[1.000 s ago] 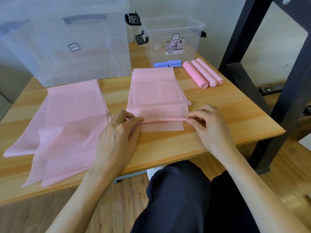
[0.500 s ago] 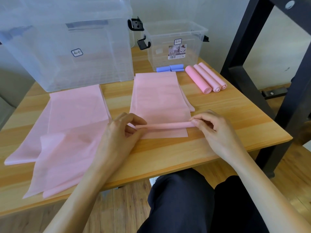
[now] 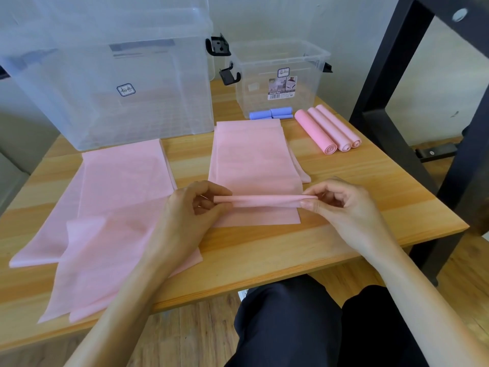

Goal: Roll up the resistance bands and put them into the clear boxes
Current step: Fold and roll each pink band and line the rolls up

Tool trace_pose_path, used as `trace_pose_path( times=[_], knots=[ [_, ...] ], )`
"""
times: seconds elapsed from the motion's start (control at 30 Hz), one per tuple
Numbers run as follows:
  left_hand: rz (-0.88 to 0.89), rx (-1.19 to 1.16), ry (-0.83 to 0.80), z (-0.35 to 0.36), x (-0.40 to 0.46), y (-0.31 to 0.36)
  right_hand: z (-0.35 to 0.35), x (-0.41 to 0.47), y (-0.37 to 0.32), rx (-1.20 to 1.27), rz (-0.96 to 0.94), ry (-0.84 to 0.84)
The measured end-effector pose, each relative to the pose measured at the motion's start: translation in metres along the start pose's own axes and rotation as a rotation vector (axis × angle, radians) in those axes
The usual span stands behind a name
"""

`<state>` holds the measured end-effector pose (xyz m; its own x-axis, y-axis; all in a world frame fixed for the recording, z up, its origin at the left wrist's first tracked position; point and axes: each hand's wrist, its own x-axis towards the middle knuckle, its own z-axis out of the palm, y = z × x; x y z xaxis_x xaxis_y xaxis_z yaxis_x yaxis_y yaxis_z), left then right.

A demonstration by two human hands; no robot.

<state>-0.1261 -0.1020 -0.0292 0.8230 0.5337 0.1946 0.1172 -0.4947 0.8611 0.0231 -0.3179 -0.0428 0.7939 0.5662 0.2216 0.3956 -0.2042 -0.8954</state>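
Tabletop [image 3: 264,250], light wood, one, carrying all items below.

Clear boxes, two, along the far edge: large clear box [image 3: 111,75] at the far left corner, with a small square logo label, writing unreadable; small clear box [image 3: 280,78] toward the far right, black latches, printed sticker reading "Storage Box", remaining print too small to read.

Blue rolls [image 3: 271,113], rolled, lying at the base of the small box's front wall; whether inside or outside it cannot be told, and the count is unclear.

Finished pink rolls [image 3: 328,129], three, side by side and touching, near the right edge just beside the small box.

Loose pink bands [image 3: 105,207], flat and overlapping at the left side, reaching the near edge; at least two layers, exact count unclear.

Pink band in work [image 3: 251,160], one, folded flat at the centre, its near portion turned into a thin roll [image 3: 264,201] lying crosswise.

Left hand [image 3: 190,207], pinching the roll's left end between thumb and fingers. Right hand [image 3: 341,205], pinching the right end likewise. Hands apart, roll spanning between them.
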Motion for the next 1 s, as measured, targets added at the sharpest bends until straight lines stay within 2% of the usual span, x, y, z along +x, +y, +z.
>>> trace_pose_path(
  times=[0.3, 0.4, 0.53, 0.63, 0.7, 0.83, 1.0],
  knots=[
    [0.026, 0.044, 0.094, -0.003, -0.001, -0.001, 0.001, 0.002, -0.001, 0.006, -0.024, -0.013],
    [-0.023, -0.007, 0.035, -0.004, -0.003, 0.002, 0.001, 0.001, -0.002, 0.004, -0.023, -0.009],
    [-0.198, -0.219, -0.093, -0.002, -0.004, 0.016, 0.0, -0.001, -0.003, 0.009, -0.027, -0.004],
    [-0.258, -0.342, -0.182, -0.003, -0.002, 0.023, -0.001, -0.001, -0.003, 0.017, -0.032, -0.009],
    [-0.258, -0.365, -0.249, -0.005, 0.003, 0.026, -0.001, -0.001, -0.004, 0.026, -0.032, -0.016],
    [-0.198, -0.27, -0.4, -0.006, 0.015, 0.034, -0.001, 0.001, -0.009, 0.04, -0.037, -0.028],
    [-0.178, -0.313, -0.362, -0.005, 0.031, 0.037, -0.002, 0.001, -0.016, 0.061, -0.027, -0.025]
  ],
)
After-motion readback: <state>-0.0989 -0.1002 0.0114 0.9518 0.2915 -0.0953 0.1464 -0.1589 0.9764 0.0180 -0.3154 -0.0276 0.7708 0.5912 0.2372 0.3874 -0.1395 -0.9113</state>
